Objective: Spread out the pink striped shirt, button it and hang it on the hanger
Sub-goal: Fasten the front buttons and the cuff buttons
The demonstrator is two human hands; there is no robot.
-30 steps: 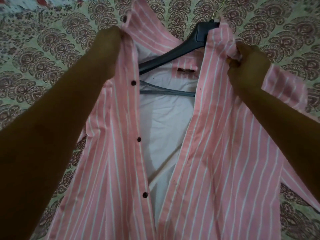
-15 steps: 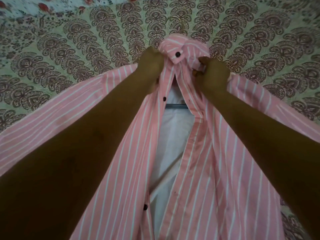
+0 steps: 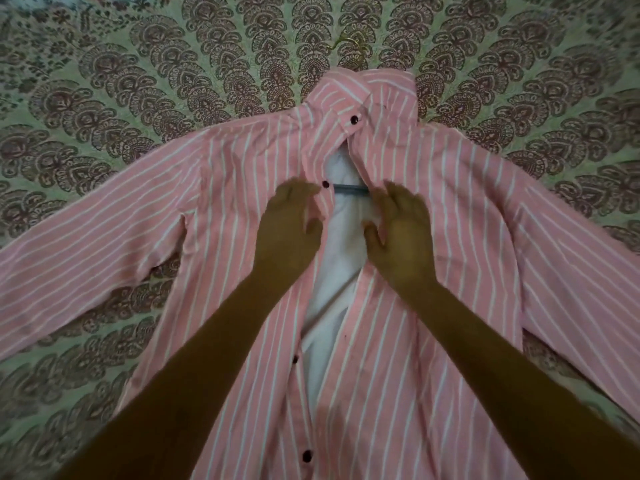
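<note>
The pink striped shirt [image 3: 433, 209] lies face up on the bed with both sleeves spread outward. Its collar sits closed at the top, with a dark button showing there. Below the collar the front gapes and shows the white inside. The hanger [image 3: 350, 189] is inside the shirt; only a short grey bar shows in the gap, and its thin hook pokes out above the collar. My left hand [image 3: 289, 226] rests with relaxed fingers on the left placket beside the second button. My right hand [image 3: 398, 230] lies flat on the right placket, fingers spread.
A patterned green and maroon bedspread [image 3: 145, 98] covers the whole surface under the shirt. Dark buttons run down the left placket toward the bottom edge of the view.
Both hands have let go of the collar and moved down toward me onto the two plackets. The shirt now lies flatter, with the collar settled over the hanger.
</note>
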